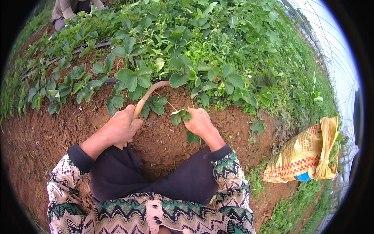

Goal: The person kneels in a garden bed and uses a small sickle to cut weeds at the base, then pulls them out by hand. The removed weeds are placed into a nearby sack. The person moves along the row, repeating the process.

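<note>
My left hand [121, 127] is closed round the wooden handle of a curved hand tool [146, 96], perhaps a sickle or hand hoe. The tool's bent neck reaches up to the right, and its far end is hidden under strawberry leaves. To the right, my right hand [198, 121] has its fingers closed on a strawberry stem with small leaves [180, 115]. That stem lies over the bare brown soil [157, 131] at the bed's edge. Strawberry plants [133, 77] with broad toothed leaves stand just beyond both hands.
Dense green weeds [233, 44] grow among the strawberry plants. A yellow woven sack [298, 155] with greenery at its mouth lies at the right. Dark irrigation pipe [111, 80] runs along the bed. Another person [65, 11] crouches at the far upper left. Greenhouse hoops [336, 44] arch at the right.
</note>
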`<state>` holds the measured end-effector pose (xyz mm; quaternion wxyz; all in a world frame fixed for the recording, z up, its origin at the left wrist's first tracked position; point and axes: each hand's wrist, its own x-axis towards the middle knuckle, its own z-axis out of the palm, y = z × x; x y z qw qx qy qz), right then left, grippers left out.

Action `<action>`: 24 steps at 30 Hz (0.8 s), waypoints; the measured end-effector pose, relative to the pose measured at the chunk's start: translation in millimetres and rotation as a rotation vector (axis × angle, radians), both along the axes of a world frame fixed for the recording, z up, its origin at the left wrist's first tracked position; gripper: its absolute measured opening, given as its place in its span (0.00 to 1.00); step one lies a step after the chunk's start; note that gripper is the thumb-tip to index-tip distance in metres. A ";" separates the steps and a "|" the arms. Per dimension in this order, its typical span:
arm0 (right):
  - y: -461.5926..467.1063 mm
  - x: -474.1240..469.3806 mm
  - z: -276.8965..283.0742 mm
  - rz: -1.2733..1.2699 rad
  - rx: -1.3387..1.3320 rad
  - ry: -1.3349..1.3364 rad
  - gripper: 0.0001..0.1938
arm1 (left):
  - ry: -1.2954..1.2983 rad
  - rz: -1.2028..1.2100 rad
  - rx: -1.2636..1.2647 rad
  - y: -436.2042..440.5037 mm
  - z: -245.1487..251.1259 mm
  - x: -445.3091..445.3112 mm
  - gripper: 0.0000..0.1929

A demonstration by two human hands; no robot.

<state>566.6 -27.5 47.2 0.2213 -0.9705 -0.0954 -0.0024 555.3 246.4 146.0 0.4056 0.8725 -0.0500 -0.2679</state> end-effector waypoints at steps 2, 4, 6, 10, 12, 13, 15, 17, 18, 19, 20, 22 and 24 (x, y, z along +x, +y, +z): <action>1.2 0.7 4.9 -0.021 0.011 0.010 0.09 | -0.056 -0.031 -0.015 -6.7 -8.3 4.1 0.12; 1.7 5.1 8.2 -0.041 -0.002 -0.008 0.11 | -0.108 -0.053 0.013 -15.7 -17.5 9.8 0.12; 2.6 14.1 7.4 -0.092 -0.026 -0.086 0.12 | -0.077 -0.025 -0.019 -24.2 -24.5 14.4 0.12; 4.2 47.1 -7.0 -0.266 -0.107 -0.161 0.15 | 0.032 -0.032 -0.012 -39.7 -29.9 20.6 0.12; 1.0 59.3 -16.7 -0.265 -0.194 -0.153 0.14 | 0.080 -0.044 0.010 -43.2 -28.6 20.4 0.11; -0.6 64.0 -21.6 -0.257 -0.183 -0.178 0.12 | 0.090 -0.052 0.005 -42.4 -27.1 19.7 0.11; -4.4 70.7 -29.5 -0.251 -0.188 -0.215 0.10 | 0.105 -0.062 -0.006 -38.7 -24.0 17.7 0.11; -8.2 70.8 -35.5 -0.237 -0.156 -0.289 0.09 | 0.122 -0.094 0.000 -33.2 -21.6 15.0 0.12; -9.5 68.9 -37.6 -0.232 -0.133 -0.328 0.09 | 0.124 -0.106 -0.003 -30.1 -20.3 14.3 0.12; -10.8 66.1 -39.1 -0.232 -0.112 -0.353 0.08 | 0.137 -0.105 -0.006 -27.3 -19.3 13.8 0.12; -12.3 61.9 -39.8 -0.213 -0.062 -0.414 0.06 | 0.152 -0.104 -0.015 -24.6 -18.3 12.7 0.12; -17.1 50.1 -39.1 -0.192 0.026 -0.454 0.06 | 0.186 -0.072 -0.023 -20.9 -16.3 9.7 0.12; -25.8 34.8 -34.9 -0.204 0.070 -0.447 0.07 | 0.113 -0.101 0.013 -18.6 -14.0 5.1 0.11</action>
